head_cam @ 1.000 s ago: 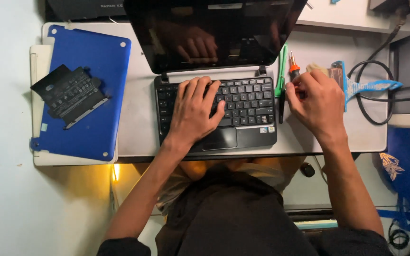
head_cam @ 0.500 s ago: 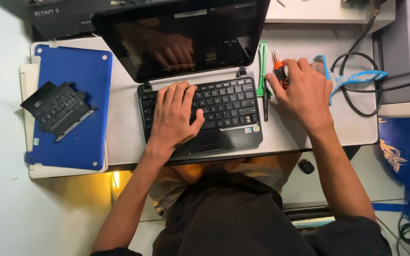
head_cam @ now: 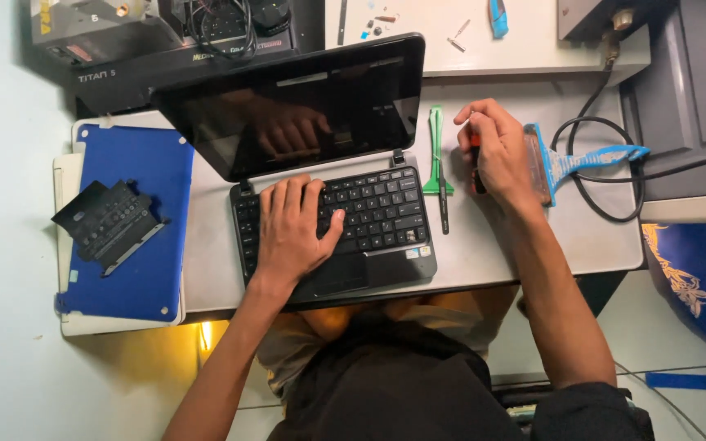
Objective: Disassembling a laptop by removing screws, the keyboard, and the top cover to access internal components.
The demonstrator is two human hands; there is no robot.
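- Grey work table, head view: top bears a small black laptop at centre, lid raised, screen dark and mirroring a hand.
- Left hand: laid flat and unclenched on the keyboard, fingers spread over the keys, grasping nothing.
- Right hand, at 3 o'clock of the laptop: curled around a small dark tool with a red part; most of the tool is hidden in the fist.
- Green pry tool and a slim black stick: lying between laptop and right hand, just beside the laptop's right edge, apart from the hand.
- Blue ribbon cable with clear end piece: touching the right hand's far side; black cord loop around it, toward 3 o'clock.
- Blue laptop lid, at 9 o'clock: stacked on a white slab, a loose black keyboard part lying tilted on it.
- Edges: bare table strip between blue lid and laptop; front edge meets the person's lap.
- White shelf at 12 o'clock: small screws and bits scattered.
- Black box at 11 o'clock: holds coiled wires.
- Pale floor at 9 o'clock.
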